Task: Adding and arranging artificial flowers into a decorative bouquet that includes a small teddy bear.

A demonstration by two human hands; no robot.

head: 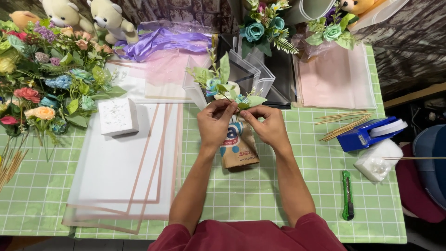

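Both of my hands meet over a small brown paper bag [239,151] that stands on the green checked tablecloth [260,190]. My left hand [214,124] and my right hand [265,124] pinch a small sprig of artificial flowers [222,83] with green leaves, a pale blue bloom and a white one, held upright above the bag. Fingertips of both hands close on the stems near a tiny blue flower [241,99].
Translucent wrapping sheets with pink borders [123,186] and a white foam block [118,116] lie left. Artificial flowers [42,88] pile at far left. Right side: wooden skewers [344,125], a blue tape dispenser [369,133], a green utility knife [347,195], pink sheets [334,79].
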